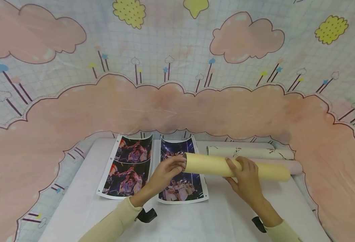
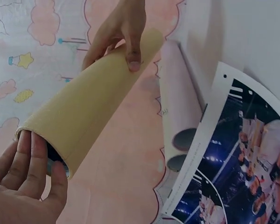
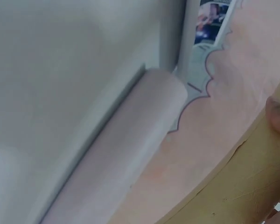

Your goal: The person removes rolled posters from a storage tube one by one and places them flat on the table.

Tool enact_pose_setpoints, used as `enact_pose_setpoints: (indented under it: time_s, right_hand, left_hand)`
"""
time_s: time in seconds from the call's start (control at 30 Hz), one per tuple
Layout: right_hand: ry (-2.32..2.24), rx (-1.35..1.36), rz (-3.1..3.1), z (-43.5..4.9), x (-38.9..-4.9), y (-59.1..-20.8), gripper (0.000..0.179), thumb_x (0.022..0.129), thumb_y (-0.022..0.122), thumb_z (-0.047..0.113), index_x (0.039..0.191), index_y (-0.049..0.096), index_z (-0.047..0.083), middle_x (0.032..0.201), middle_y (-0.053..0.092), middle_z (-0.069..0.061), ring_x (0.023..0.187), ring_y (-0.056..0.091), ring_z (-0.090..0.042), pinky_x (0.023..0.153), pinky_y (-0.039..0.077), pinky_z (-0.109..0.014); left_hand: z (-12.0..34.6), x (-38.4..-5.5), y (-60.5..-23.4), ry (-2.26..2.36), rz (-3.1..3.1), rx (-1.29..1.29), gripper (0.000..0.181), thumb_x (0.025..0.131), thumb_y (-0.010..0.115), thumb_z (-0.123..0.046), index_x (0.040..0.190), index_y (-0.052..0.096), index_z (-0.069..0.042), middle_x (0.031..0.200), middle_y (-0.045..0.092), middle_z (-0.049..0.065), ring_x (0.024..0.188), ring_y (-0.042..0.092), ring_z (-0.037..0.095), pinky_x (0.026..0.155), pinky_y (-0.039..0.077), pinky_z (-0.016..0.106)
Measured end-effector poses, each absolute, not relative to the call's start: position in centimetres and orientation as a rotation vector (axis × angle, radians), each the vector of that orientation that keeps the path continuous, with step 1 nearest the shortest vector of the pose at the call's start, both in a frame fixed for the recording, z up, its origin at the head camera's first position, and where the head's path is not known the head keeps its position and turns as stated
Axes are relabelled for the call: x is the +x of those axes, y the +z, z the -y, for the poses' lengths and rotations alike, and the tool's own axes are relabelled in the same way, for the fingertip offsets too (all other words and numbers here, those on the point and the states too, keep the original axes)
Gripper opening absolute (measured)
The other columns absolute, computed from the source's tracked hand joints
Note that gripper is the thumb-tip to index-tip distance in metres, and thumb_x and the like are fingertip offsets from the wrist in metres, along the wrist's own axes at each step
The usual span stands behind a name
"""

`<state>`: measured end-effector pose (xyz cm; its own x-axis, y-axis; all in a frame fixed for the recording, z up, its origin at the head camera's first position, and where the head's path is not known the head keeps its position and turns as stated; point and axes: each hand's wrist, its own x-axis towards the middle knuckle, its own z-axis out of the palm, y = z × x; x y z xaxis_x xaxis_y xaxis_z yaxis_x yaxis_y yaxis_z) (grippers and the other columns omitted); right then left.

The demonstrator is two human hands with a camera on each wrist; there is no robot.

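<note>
A pale yellow roll, a hollow tube (image 1: 207,164), is held above the table, tilted down towards the right. My right hand (image 1: 247,178) grips it around its middle, thumb below and fingers over the top. My left hand (image 1: 168,171) is at the tube's left mouth. In the left wrist view, straight fingers (image 2: 32,158) reach inside the rim, where something dark blue shows; their tips are hidden. Below the tube lies a curled photo print (image 1: 180,190) of a group, partly covered by my left hand and the tube. Another two-picture print (image 1: 129,179) lies to its left.
Behind the yellow tube, a floral-patterned roll (image 1: 256,153) and a pinkish roll (image 1: 295,167) lie at the table's back right. The white table (image 1: 74,198) meets a cloud-patterned backdrop (image 1: 195,107). Black straps (image 1: 147,215) are on both wrists.
</note>
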<state>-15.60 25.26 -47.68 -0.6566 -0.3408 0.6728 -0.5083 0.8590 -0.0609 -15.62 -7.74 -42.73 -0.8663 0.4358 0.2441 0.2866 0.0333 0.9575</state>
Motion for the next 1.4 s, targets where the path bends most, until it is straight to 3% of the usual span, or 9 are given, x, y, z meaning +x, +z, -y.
enact_pose_setpoints:
  time_s: [0.33,0.5,0.63,0.87,1.17,1.4]
  right_hand:
    - [0.310,0.617,2.413,-22.7,-15.0,-48.8,0.078,0.064,0.090,0.034,0.134,0.058,0.023,0.113,0.054,-0.021,0.103,0.051,-0.044,0.089,0.038,-0.060]
    - [0.329,0.621,2.446,-21.6,-14.8,-49.3,0.079,0.064,0.090,0.034,0.135,0.058,0.025,0.115,0.055,-0.019,0.106,0.052,-0.041,0.091,0.038,-0.059]
    - [0.375,0.624,2.441,-20.7,-14.8,-49.9,0.079,0.062,0.091,0.032,0.134,0.059,0.025,0.115,0.056,-0.018,0.106,0.053,-0.039,0.090,0.039,-0.057]
    - [0.427,0.605,2.479,-19.6,-14.8,-50.9,0.081,0.061,0.092,0.033,0.135,0.058,0.026,0.115,0.056,-0.017,0.105,0.053,-0.038,0.087,0.040,-0.051]
    - [0.435,0.597,2.513,-18.9,-14.8,-51.1,0.083,0.060,0.093,0.032,0.135,0.058,0.026,0.116,0.056,-0.016,0.107,0.053,-0.037,0.088,0.040,-0.052]
    - [0.477,0.592,2.514,-18.5,-14.7,-51.2,0.082,0.061,0.093,0.032,0.135,0.058,0.026,0.116,0.056,-0.015,0.108,0.052,-0.036,0.090,0.040,-0.052]
  left_hand:
    - [9.8,-14.7,-44.8,1.890,-2.305,0.642,0.031,0.101,0.053,-0.015,0.129,0.056,-0.003,0.115,0.063,0.014,0.107,0.060,0.012,0.097,0.049,0.020]
    - [10.8,-14.4,-45.7,1.819,-2.379,0.577,0.032,0.101,0.053,-0.018,0.129,0.058,-0.004,0.118,0.065,0.012,0.109,0.060,0.016,0.096,0.050,0.026]
    - [11.2,-14.2,-46.2,1.809,-2.433,0.573,0.029,0.100,0.055,-0.019,0.125,0.063,-0.007,0.116,0.067,0.009,0.106,0.061,0.014,0.097,0.050,0.031]
    - [11.6,-13.9,-46.7,1.846,-2.447,0.549,0.025,0.100,0.056,-0.020,0.120,0.067,-0.011,0.116,0.065,0.006,0.104,0.058,0.009,0.096,0.048,0.028]
    - [11.8,-13.7,-47.0,1.830,-2.467,0.445,0.022,0.100,0.056,-0.021,0.117,0.067,-0.015,0.112,0.066,0.001,0.105,0.056,0.013,0.100,0.043,0.046]
    - [11.6,-13.9,-47.0,1.882,-2.421,0.335,0.024,0.099,0.057,-0.016,0.121,0.063,-0.010,0.119,0.065,0.005,0.119,0.056,0.024,0.107,0.041,0.052]
